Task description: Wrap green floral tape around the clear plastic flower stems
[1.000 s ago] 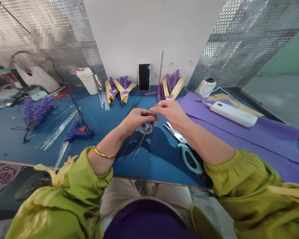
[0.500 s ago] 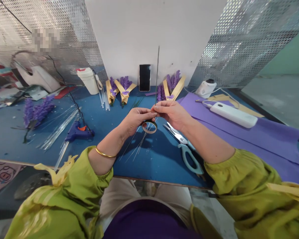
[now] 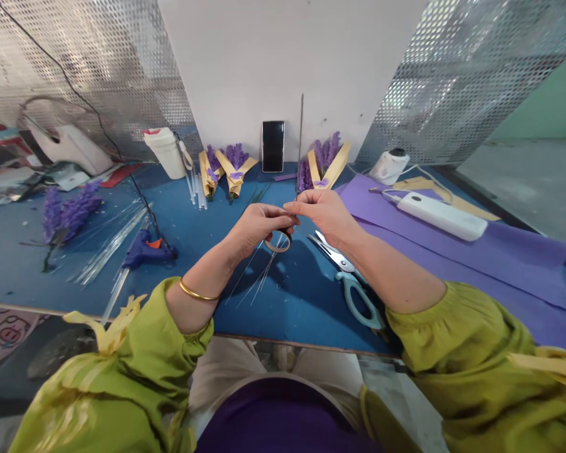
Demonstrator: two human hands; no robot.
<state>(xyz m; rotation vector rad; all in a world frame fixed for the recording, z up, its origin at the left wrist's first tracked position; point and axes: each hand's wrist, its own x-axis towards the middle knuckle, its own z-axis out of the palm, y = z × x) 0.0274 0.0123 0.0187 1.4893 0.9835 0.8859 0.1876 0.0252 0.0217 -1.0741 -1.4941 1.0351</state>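
Note:
My left hand [image 3: 258, 228] and my right hand [image 3: 321, 212] meet above the blue table [image 3: 292, 296], fingertips pinched together on a thin dark wire stem [image 3: 300, 141] that stands almost upright. A small roll of floral tape [image 3: 278, 241] hangs just under my left fingers, which also hold it. Several thin wires [image 3: 259, 277] lie on the table below the hands. Blue-handled scissors [image 3: 351, 281] lie shut on the table right under my right wrist.
A blue glue gun [image 3: 144, 250] and clear glue sticks [image 3: 108, 245] lie at left, near purple flower sprigs [image 3: 68, 211]. Finished lavender bundles [image 3: 321, 165] and a phone [image 3: 273, 146] stand at the back wall. Purple paper [image 3: 453, 251] and a white power bank [image 3: 446, 216] are at right.
The wire stem swung from tilted right to upright and back slightly, and its top rose then dropped. The tape roll turned a little under my left fingers. Both hands stayed in place.

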